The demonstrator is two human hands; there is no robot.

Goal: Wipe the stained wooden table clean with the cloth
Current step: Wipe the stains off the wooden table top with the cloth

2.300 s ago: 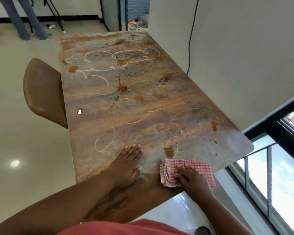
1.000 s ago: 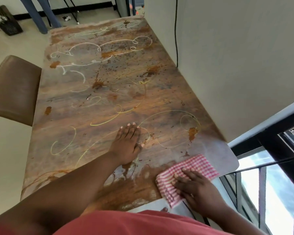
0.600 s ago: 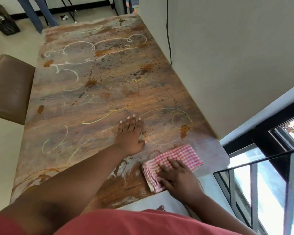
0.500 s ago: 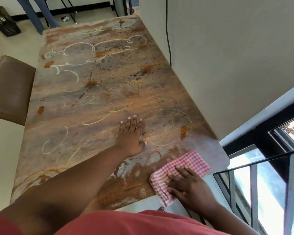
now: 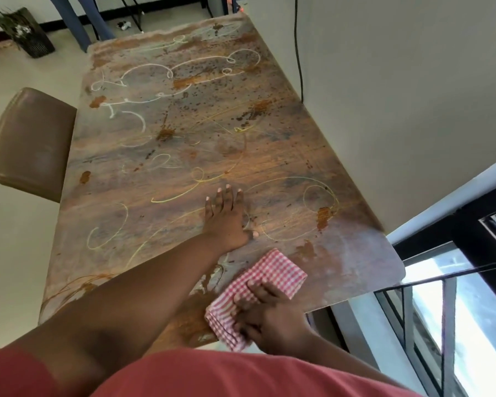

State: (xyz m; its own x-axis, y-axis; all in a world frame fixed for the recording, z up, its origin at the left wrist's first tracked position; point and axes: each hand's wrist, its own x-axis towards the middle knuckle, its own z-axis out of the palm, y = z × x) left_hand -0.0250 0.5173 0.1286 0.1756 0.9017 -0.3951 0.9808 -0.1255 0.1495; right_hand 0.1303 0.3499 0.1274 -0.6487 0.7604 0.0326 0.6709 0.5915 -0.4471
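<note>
Two hands: both are on the wooden table, which runs long beside a pale wall.
Table surface: brown wood marked all over with white and yellow looping squiggles, rust-orange blotches and dark specks; the near right corner looks paler and smeared.
Chair: a brown padded seat sits just beside the table's left edge.
Left hand: lies palm down on the wood with fingers straight and together, holding nothing.
Cloth: red-and-white checked, folded into a thick pad, lying at the near edge of the table, one end reaching over the edge.
Right hand: on top of the cloth, fingers curled into the fabric, pressing it to the wood.
</note>
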